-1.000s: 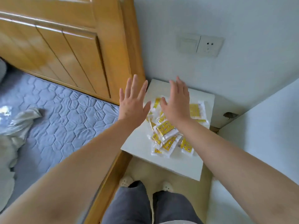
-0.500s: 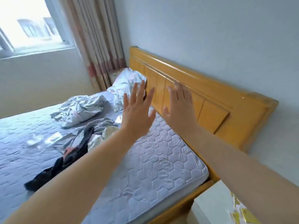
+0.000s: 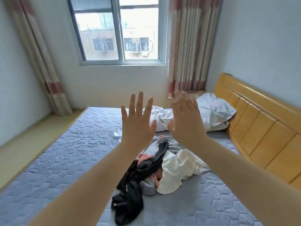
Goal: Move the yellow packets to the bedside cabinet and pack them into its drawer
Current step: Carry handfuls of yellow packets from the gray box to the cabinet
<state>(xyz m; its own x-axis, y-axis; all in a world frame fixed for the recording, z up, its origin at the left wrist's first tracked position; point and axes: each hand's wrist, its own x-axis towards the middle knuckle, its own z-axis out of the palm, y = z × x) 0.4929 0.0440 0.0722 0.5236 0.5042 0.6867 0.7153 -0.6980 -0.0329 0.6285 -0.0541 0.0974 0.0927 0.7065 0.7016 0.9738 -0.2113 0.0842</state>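
Now, head view: we hold our left hand [image 3: 138,123] and right hand [image 3: 185,123] up side by side, fingers straight and spread, grasping nothing, above a bed [image 3: 73,152] strewn with clothes [image 3: 146,173]; where the yellow packets lie we cannot tell.

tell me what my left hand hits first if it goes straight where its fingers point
Probably the wall below the window; the left hand hovers over the bed and nothing nearer shows, though depth is unclear.
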